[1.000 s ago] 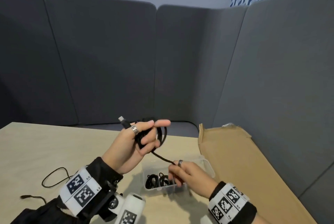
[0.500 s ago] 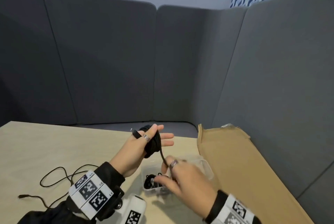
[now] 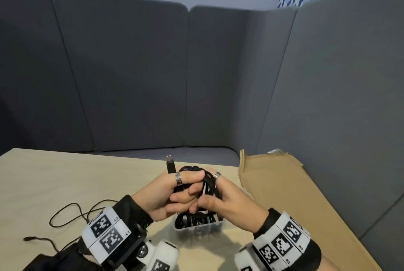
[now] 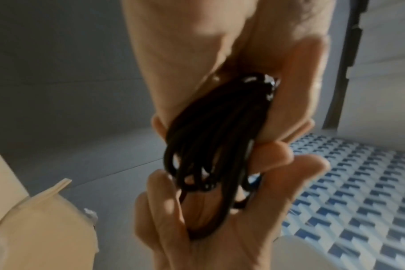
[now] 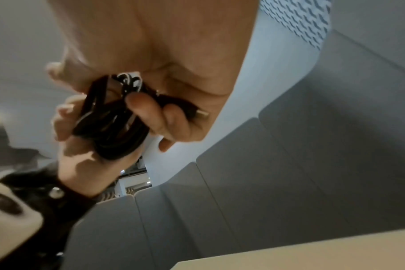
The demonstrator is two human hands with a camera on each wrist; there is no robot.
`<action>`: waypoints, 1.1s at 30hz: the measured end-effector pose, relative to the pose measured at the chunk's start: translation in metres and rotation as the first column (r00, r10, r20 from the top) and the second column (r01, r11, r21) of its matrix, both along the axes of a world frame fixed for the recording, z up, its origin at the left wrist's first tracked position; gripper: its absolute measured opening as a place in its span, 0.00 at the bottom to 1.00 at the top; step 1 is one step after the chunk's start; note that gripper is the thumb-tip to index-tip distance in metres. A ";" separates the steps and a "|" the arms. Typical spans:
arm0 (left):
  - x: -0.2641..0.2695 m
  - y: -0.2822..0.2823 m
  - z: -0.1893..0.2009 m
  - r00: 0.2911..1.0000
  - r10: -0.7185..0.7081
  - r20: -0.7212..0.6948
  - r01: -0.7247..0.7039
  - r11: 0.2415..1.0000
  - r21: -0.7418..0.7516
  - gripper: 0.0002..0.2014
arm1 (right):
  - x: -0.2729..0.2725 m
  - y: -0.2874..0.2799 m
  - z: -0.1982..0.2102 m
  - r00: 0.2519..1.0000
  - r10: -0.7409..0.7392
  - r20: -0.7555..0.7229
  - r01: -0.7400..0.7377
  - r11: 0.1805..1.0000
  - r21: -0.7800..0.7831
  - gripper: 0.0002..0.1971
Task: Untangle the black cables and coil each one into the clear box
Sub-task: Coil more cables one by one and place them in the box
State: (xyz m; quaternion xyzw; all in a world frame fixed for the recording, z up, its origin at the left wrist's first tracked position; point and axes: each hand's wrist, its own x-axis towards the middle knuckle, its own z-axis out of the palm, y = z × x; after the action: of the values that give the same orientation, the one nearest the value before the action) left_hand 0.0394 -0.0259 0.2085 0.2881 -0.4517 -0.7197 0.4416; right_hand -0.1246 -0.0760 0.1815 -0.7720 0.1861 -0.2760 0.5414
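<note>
A black cable coil is held between both hands just above the clear box. My left hand grips the coil with curled fingers, and the cable's USB plug sticks up past its ringed finger. My right hand clasps the coil from the other side. The left wrist view shows the coil pinched between the two hands' fingers. The right wrist view shows the coil and the plug. The box holds other coiled black cables, partly hidden by my hands.
A thin black cable lies loose on the wooden table at the left, its end near the front edge. A flattened cardboard sheet lies at the right. Grey padded panels enclose the table.
My right hand has come up from beside the box and closed on the coil. The trailing strand between the hands is gone, wound into the bundle. The coil now sits lower, over the box.
</note>
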 end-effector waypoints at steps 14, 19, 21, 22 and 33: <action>0.011 0.004 0.004 0.814 0.375 0.445 -0.228 0.909 -0.349 0.10 | 0.012 0.007 -0.003 0.960 -0.243 -0.137 0.198 0.940 -0.277 0.21; 0.016 0.004 -0.013 0.963 0.262 0.060 -0.257 0.964 -0.074 0.17 | 0.018 0.000 0.005 0.923 -0.376 -0.080 0.343 0.901 -0.267 0.13; 0.012 0.004 -0.014 0.954 0.283 -0.100 -0.281 0.959 0.039 0.17 | 0.021 -0.004 0.007 0.908 -0.408 -0.097 0.370 0.888 -0.273 0.13; 0.009 0.004 -0.013 0.944 0.308 -0.121 -0.302 0.951 0.069 0.14 | 0.022 -0.005 0.007 0.899 -0.424 -0.112 0.382 0.882 -0.278 0.13; -0.001 -0.014 -0.007 0.703 0.709 -0.062 -0.709 0.705 0.023 0.10 | 0.017 0.010 0.013 0.866 -0.476 -0.151 0.358 0.802 -0.478 0.21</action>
State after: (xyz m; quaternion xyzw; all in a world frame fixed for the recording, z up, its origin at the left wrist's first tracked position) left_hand 0.0381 -0.0400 0.2016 0.4148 -0.2922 -0.5034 0.6993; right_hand -0.1076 -0.0657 0.1941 -0.8418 0.3567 -0.3183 0.2506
